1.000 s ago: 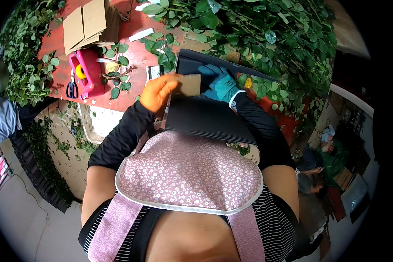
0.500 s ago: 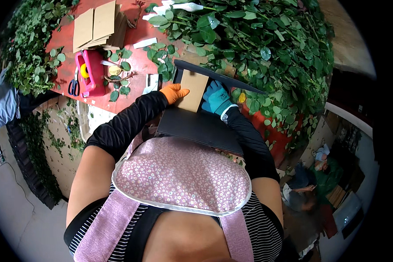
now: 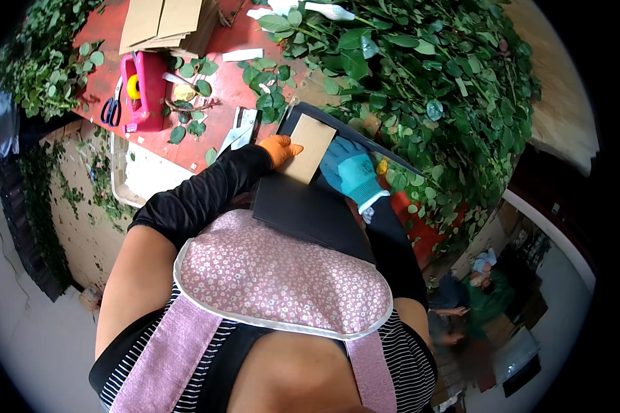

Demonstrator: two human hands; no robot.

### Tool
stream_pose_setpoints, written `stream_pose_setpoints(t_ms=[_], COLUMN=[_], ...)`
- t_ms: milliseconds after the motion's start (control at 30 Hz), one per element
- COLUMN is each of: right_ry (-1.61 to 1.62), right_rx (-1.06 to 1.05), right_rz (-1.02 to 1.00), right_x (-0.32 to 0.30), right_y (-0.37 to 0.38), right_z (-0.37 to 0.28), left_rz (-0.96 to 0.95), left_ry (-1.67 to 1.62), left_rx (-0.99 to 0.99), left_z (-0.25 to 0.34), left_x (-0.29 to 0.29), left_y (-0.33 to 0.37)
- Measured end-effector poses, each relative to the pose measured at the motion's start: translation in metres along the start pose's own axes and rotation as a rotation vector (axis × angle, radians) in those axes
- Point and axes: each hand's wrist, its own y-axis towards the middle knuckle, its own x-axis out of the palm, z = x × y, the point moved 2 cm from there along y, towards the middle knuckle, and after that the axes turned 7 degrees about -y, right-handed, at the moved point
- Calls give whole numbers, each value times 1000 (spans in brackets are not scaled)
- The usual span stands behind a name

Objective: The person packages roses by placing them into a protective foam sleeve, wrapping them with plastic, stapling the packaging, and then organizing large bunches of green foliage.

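Observation:
My left hand (image 3: 280, 151), in an orange glove, pinches the left edge of a brown cardboard piece (image 3: 307, 146). The cardboard lies tilted across a folded black sheet (image 3: 313, 213), whose near panel rests against my apron. At the far side, a raised black flap (image 3: 365, 138) slants down to the right. My right hand (image 3: 348, 165), in a blue-green glove, lies fairly flat on the black sheet beside the cardboard's right edge, fingers pointing away from me. Its fingertips are partly hard to make out against the flap.
Leafy green stems (image 3: 420, 76) heap over the red table (image 3: 207, 148) on the right. At left stand a pink tape dispenser (image 3: 145, 96), dark-handled scissors (image 3: 111, 110) and a stack of cardboard (image 3: 162, 24). A clear tray (image 3: 127, 172) sits below the table edge. Other people are at both sides.
The cardboard piece has tilted, its far end swinging right. My right hand has shifted slightly nearer me and looks flatter. The whole view has turned a little.

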Motion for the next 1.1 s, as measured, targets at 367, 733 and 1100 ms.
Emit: stream_pose_setpoints(t_ms=[367,733,1100], right_ry=[34,15,62], right_rx=[123,76,3], right_rz=[-118,-157,-16], right_x=[-17,-17,-5], right_y=[20,26,30], right_z=[-28,-29,-19], left_rz=[74,160,583], left_ry=[90,665,572], left_rx=[53,323,148], left_z=[13,41,53], left_x=[-4,-27,-62], left_y=[-7,-43,-86])
